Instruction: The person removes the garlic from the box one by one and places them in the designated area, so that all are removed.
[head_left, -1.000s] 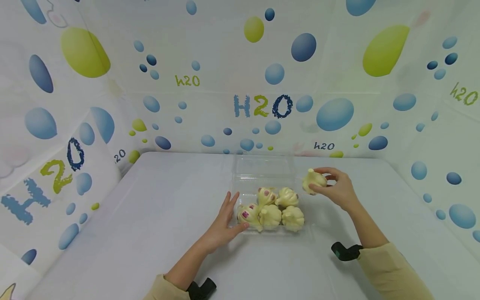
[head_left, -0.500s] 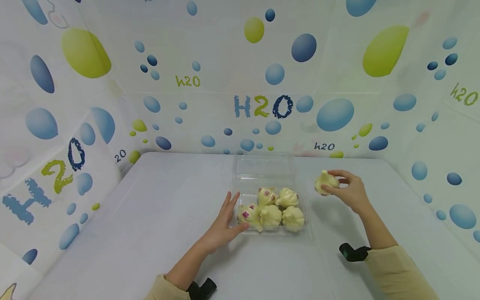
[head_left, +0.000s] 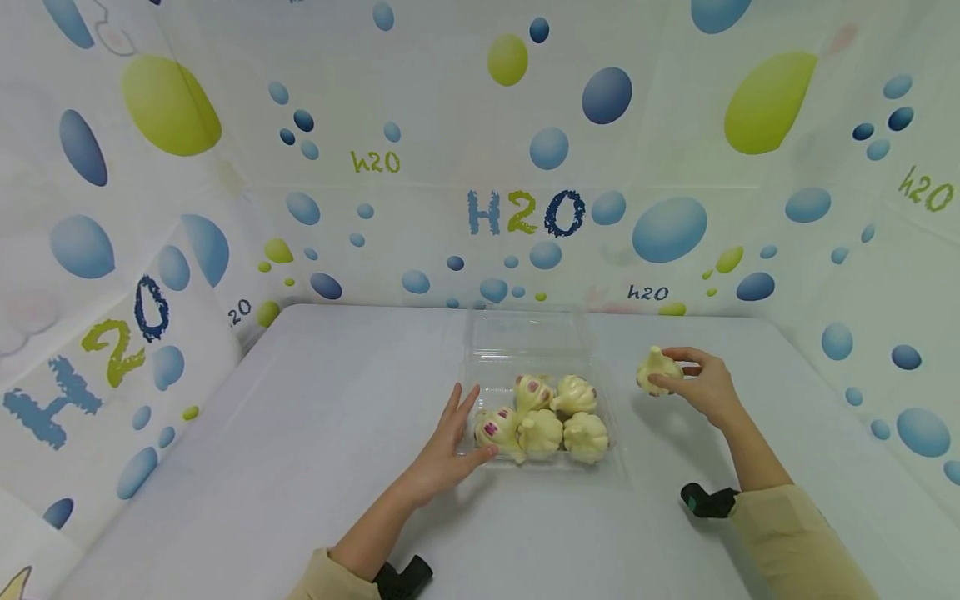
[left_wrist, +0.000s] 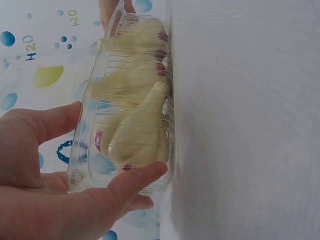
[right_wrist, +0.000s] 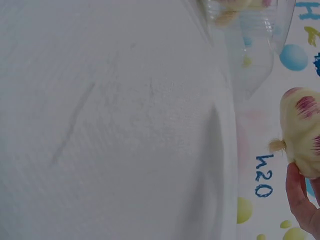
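A clear plastic clamshell box [head_left: 493, 395] stands on the table with its lid [head_left: 528, 335] folded back. Several pale garlic bulbs [head_left: 541, 433], some with purple patches, lie inside, and a gap shows at the box's back left. My left hand [head_left: 447, 450] rests at the box's front left corner, thumb along the front wall and straight fingers on the left side. In the left wrist view the thumb and index finger touch the clear wall. To the right of the box, my right hand [head_left: 705, 387] pinches one garlic bulb [head_left: 658, 371], stem up, above the table.
A white cloth covers the table [head_left: 337, 375]. Behind and at both sides stand white sheets [head_left: 450, 108] printed with blue and green drops and H2O lettering. A black wrist device [head_left: 405, 577] sits at each beige sleeve [head_left: 795, 533].
My right hand has carried the garlic bulb rightward, away from the box, then slightly lower. My left hand, the box and the bulbs in it have stayed where they were.
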